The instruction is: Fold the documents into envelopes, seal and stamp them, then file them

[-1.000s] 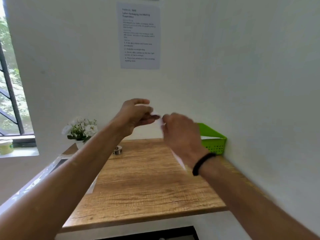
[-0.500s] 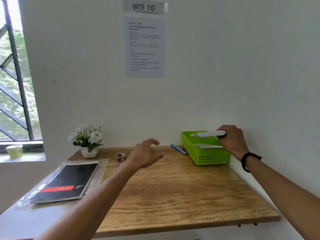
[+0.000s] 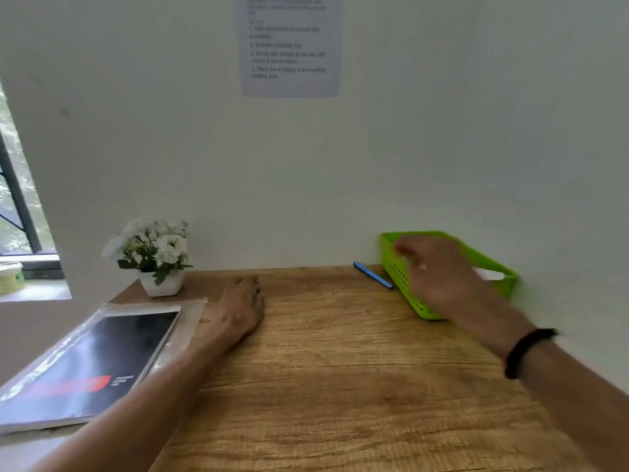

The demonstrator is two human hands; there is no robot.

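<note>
The right hand (image 3: pixel 434 274), with a black band (image 3: pixel 526 352) on its wrist, is hanging in the air in front of the green basket (image 3: pixel 503 269), and it is blurry, but its fingers are looking loose and are holding nothing. The left hand (image 3: pixel 240 310) is lying on the wooden desk (image 3: pixel 340 369) near the back, with its fingers bent down; something small seems to be under the fingertips, but it is too blurry to tell what, or whether the hand is gripping it. Just left of this hand a black book in a clear plastic sleeve (image 3: pixel 92 366) is sitting at the desk's left edge. A blue pen (image 3: pixel 372 275) is lying just beside the basket, and a white pot of white flowers (image 3: pixel 153 257) is standing by the wall. What could go wrong: the right hand is so close to the light basket that a bump could be pushing it along the desk or knocking the pen away. Inside the basket, a bit of white is showing at the right side, most likely an envelope (image 3: pixel 490 274) that is already filed. No other papers or envelopes are showing on the desk.
</note>
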